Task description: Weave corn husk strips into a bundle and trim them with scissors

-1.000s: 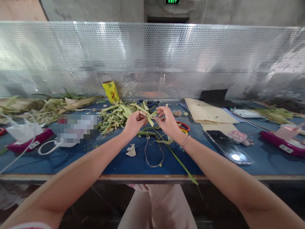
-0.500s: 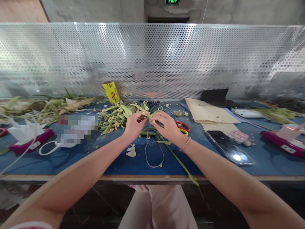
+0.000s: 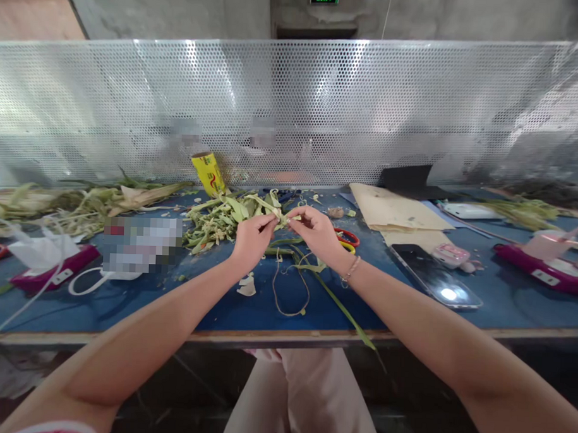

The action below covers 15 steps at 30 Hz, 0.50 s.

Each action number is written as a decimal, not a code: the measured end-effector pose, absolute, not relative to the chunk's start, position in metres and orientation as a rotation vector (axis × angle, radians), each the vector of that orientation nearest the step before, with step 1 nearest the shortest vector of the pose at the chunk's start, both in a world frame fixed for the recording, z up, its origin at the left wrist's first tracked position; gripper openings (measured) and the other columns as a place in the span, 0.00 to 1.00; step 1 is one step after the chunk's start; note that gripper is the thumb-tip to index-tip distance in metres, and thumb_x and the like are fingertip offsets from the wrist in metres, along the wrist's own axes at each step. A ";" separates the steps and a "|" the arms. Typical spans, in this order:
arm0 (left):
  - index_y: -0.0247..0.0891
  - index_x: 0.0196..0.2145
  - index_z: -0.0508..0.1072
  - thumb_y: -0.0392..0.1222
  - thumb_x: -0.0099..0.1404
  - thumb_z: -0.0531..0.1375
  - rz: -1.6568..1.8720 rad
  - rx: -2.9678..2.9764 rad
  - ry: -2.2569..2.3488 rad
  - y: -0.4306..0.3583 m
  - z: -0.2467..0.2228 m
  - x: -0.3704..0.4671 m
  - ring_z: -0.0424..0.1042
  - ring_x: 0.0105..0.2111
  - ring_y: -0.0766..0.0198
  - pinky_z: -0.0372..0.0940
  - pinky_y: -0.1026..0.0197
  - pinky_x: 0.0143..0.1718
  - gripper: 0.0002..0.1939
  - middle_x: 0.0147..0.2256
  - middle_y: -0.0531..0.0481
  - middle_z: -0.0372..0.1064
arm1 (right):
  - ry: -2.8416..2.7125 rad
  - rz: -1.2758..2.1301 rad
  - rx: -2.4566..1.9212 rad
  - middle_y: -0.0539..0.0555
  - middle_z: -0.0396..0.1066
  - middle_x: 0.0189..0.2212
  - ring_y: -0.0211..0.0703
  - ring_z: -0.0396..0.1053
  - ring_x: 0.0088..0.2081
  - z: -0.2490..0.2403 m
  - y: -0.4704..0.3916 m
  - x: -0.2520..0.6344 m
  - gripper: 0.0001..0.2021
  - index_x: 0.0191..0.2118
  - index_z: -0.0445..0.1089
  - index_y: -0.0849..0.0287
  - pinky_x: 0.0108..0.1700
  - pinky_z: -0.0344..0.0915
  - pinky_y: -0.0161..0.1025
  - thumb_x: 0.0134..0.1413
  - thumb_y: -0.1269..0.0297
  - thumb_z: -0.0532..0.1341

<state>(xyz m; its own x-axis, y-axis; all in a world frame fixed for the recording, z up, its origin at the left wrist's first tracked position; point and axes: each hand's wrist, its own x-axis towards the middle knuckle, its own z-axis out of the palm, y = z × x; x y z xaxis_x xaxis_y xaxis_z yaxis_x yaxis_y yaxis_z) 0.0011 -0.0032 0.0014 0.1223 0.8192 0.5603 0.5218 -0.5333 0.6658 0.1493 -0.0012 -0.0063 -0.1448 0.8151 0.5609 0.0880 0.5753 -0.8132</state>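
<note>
One pale leaf strip (image 3: 282,220) is pinched in the narrowed fingers of the left hand (image 3: 250,241) and the right hand (image 3: 319,239), with a leaf pile (image 3: 215,225) beyond the left fingers, and could be torn if pulled too hard.

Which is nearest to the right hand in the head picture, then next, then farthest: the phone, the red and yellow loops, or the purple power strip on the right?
1. Red and yellow loops, just beside the right hand.
2. Phone, farther right.
3. Purple power strip, far right.
</note>
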 end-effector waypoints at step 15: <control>0.35 0.29 0.70 0.32 0.50 0.54 1.338 2.358 1.196 -0.007 0.001 0.004 0.66 0.28 0.66 0.62 0.62 0.33 0.08 0.28 0.49 0.69 | -1.736 0.647 -0.776 0.50 0.68 0.26 0.38 0.65 0.28 -0.007 -0.003 0.151 0.04 0.30 0.66 0.56 0.34 0.61 0.38 0.48 0.63 0.56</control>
<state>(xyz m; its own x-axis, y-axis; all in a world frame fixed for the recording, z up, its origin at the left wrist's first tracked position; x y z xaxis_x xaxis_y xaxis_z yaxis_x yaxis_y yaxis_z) 0.0041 -0.0074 0.0008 0.2722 0.7174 0.6413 0.5574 -0.6608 0.5026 0.1510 -0.0033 -0.0069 -0.2110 0.7672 0.6057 0.1836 0.6397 -0.7464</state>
